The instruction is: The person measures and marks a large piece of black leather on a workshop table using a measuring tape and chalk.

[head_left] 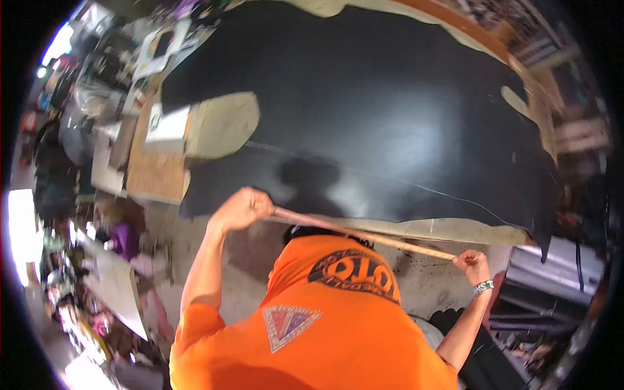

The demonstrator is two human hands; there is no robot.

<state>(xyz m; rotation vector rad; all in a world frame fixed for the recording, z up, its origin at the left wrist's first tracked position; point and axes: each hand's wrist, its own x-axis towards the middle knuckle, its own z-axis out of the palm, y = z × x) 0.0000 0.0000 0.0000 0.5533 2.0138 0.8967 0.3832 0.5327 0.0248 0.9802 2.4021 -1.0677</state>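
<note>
A long, thin reddish-tan strip [364, 234] stretches between my two hands, in front of my orange shirt [338, 325]. My left hand [247, 207] is a fist round its left end, close to the near edge of the table. At the other end my right hand [471, 263], with a patterned band on the wrist, grips it lower and further right. Just beyond lies a large black hide [364, 97], spread flat with irregular edges and a thin pale line running across its near part.
The pale worktable [224, 123] shows through a notch in the hide's left side. White paper [167, 125] lies by that notch. Dark rolls [487, 354] and stacked sheets [552, 273] stand at the right. Clutter fills the left side.
</note>
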